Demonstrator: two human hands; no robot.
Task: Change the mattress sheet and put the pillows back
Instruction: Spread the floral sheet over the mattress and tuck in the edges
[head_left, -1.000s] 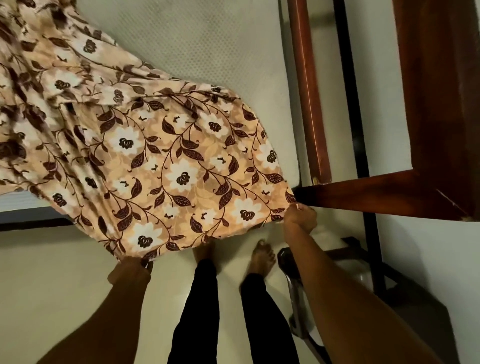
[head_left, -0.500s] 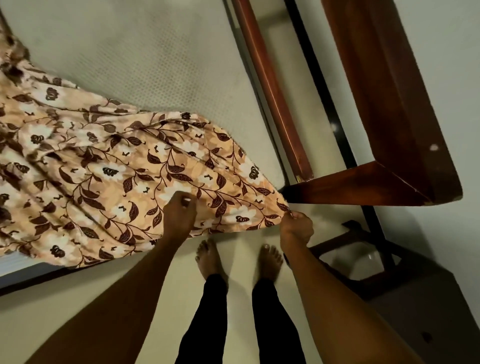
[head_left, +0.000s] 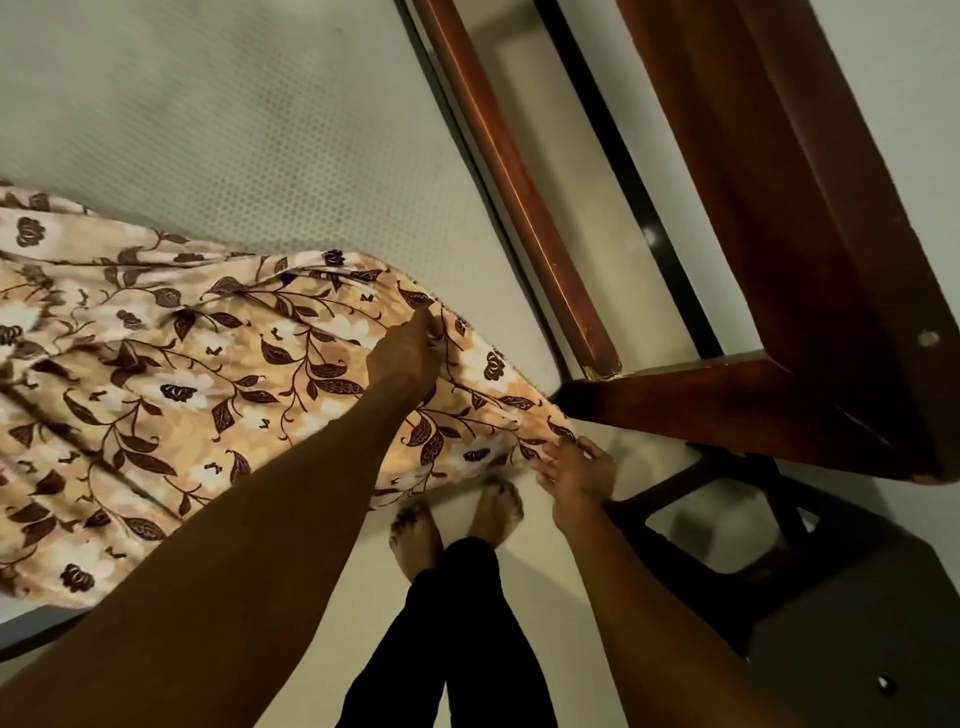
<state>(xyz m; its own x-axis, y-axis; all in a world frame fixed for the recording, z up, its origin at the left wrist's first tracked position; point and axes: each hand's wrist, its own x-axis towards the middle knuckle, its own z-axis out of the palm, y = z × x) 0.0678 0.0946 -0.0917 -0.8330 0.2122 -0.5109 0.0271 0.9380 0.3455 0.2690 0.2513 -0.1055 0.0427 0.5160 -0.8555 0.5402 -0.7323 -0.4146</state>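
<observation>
The person stands barefoot at the corner of the bed, looking straight down. The floral sheet (head_left: 171, 395), peach with white flowers and dark brown leaves, lies rumpled across the near part of the mattress (head_left: 249, 130), covering its near left stretch and running to the near right corner, where it drapes over the edge. The far part of the mattress is bare, its pale dotted surface in plain sight. The left hand (head_left: 408, 358) reaches across the fabric toward the sheet's far right edge, and its fingers (head_left: 428, 322) pinch a fold of the cloth just short of that edge. The right hand (head_left: 576, 470) sits lower, at the near right corner of the bed; its fingers (head_left: 545, 462) are spread and loosened, their tips touching the hanging corner of the sheet without clearly clasping it. Just right of that corner, the dark wooden bed frame (head_left: 524, 171) runs away along the mattress side, meeting a wide wooden board (head_left: 779, 218) that fills the upper right. The person's bare feet (head_left: 457, 519) stand on the pale floor (head_left: 550, 597) just below the draped sheet, black trousers (head_left: 457, 634) below them in the picture. A dark stool or stand (head_left: 737, 525) sits on the floor to the right, beside the right forearm.
</observation>
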